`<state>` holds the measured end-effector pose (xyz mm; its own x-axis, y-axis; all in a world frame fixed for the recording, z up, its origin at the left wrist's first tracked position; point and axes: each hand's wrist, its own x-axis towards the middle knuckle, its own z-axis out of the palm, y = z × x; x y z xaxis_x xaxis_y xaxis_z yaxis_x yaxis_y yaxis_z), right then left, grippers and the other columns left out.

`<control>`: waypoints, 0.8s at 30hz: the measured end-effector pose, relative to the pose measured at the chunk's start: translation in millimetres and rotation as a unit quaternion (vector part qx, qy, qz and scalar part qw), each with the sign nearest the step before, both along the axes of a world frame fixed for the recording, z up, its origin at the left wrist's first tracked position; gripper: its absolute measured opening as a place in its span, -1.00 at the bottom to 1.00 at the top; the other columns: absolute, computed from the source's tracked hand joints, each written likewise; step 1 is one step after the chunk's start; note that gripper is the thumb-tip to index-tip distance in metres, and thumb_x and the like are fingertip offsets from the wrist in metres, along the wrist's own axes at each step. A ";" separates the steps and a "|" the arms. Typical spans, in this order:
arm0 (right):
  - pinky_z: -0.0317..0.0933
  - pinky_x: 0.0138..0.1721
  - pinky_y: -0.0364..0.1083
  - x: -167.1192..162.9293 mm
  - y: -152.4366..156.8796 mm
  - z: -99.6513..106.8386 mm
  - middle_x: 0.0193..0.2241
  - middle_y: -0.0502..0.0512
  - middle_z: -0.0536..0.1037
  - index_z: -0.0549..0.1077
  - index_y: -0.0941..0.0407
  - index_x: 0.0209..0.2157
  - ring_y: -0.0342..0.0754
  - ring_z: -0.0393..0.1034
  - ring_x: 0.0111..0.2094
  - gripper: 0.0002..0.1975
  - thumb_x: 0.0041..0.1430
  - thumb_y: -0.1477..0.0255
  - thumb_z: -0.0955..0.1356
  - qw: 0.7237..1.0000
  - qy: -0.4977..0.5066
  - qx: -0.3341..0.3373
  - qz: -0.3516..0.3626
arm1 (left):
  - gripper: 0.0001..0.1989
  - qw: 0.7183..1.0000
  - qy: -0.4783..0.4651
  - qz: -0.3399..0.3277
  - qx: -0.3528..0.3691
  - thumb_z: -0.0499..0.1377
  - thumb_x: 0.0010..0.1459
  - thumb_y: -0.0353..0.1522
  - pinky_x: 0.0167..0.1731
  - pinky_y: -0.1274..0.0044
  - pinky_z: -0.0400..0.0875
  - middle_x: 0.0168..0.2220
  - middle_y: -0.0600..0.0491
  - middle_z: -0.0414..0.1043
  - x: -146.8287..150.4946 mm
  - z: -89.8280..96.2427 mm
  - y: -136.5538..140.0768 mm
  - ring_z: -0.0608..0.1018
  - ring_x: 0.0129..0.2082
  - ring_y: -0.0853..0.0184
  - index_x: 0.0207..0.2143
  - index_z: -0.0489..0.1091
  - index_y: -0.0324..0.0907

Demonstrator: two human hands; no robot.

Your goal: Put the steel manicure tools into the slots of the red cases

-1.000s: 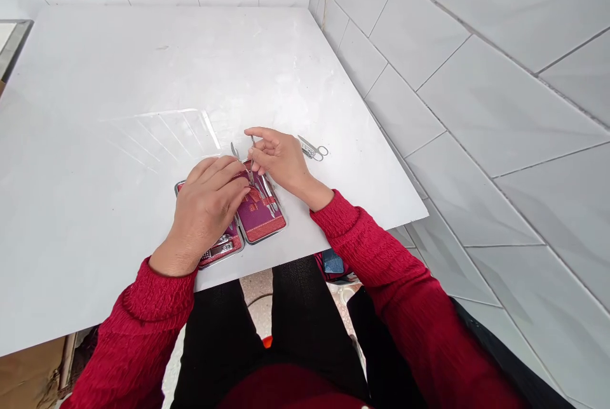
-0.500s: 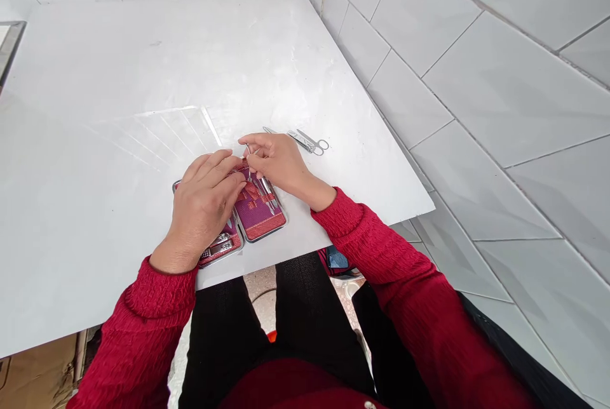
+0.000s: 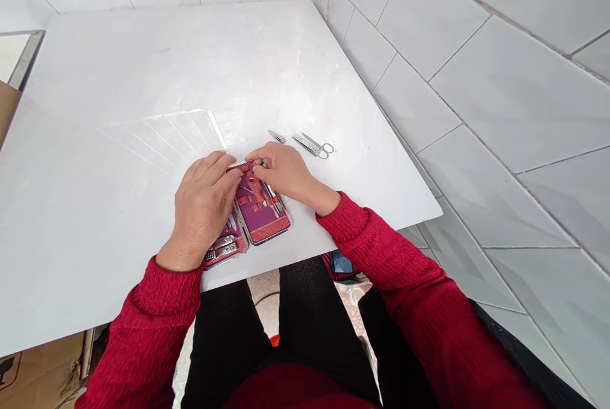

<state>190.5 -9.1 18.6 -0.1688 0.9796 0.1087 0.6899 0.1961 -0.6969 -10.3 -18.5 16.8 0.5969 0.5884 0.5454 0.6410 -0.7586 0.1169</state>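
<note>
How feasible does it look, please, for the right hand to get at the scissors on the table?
Probably yes: the scissors lie close to the right hand, and their finger loops look uncovered. A nail clipper lies close alongside the blades, so the loops seem the easier part to take.

In the middle of the frame, the case is purple inside, with red bands and a dark edge. Its small tools are silver, and silver also are the scissors to their upper right. The counter is white. Grey lines divide the pale wall tiles at right. The sleeves are deep red, the trousers black, the cardboard at lower left brown.
</note>
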 end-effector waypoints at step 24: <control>0.14 -0.25 -0.06 35.7 10.7 9.8 -0.20 0.06 0.61 0.59 0.09 -0.24 -0.06 0.37 -0.31 -0.79 0.34 0.41 0.30 0.980 -0.071 0.079 -0.167 | -0.74 0.997 0.044 0.048 -0.039 0.00 0.45 -0.39 -0.22 0.32 0.48 -0.05 -0.06 0.55 -1.9 2.7 -1.6 0.57 -0.07 0.15 -0.08 0.50 -0.16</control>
